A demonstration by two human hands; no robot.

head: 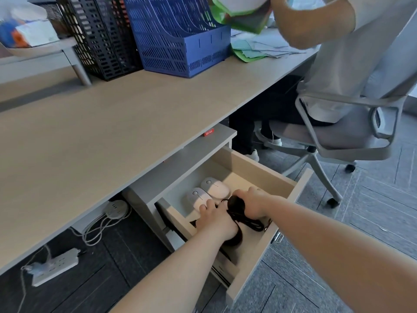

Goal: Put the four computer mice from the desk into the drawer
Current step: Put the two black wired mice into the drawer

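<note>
- Presently, the right hand (252,205) is curled closed over a black mouse (235,203) inside the open drawer (279,175); its fingers cover the top of the shell, palm down.
- Left hand (216,222), touching the right, is folded over a second dark mouse (235,238) at the drawer's near end; how firmly it grips cannot be told.
- Black cables (250,223) bunch between and under both hands, judged gathered so they stay inside the drawer.
- Just beyond the fingers, two white mice (208,192) lie side by side on the drawer floor, touching or nearly so.
- Judgement: all four mice are inside; release and closing remain.
- Farther out, the desk (101,132) above shows no mouse.
</note>
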